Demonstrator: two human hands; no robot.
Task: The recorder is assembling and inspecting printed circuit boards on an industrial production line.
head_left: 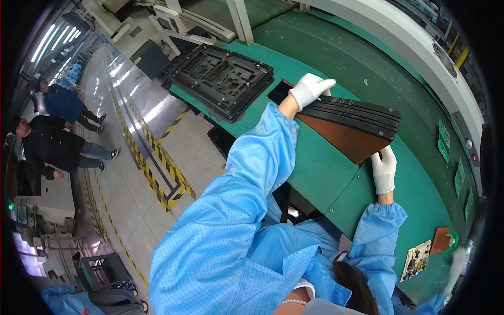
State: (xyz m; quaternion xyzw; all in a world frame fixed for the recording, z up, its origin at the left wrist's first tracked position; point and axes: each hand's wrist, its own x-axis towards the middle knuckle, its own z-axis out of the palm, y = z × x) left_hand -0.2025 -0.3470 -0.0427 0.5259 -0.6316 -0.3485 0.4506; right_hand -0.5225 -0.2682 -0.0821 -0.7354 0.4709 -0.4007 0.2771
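Note:
A stack of flat black plates (346,115) with a brown face (336,139) is tilted up over the green bench. My left hand (313,89), in a white glove, grips its far left end. At the near right corner, my right hand (385,167), gloved as well, is closed around the lower edge; some of its fingers are hidden behind the stack. A dark flat piece (281,92) lies on the bench just left of my left hand.
Black fixture plates (220,79) with cut-outs are piled at the bench's left end. Green circuit boards (443,140) lie on the belt at right. A populated board (416,261) and a brown block (440,240) sit near right. People stand in the aisle at left.

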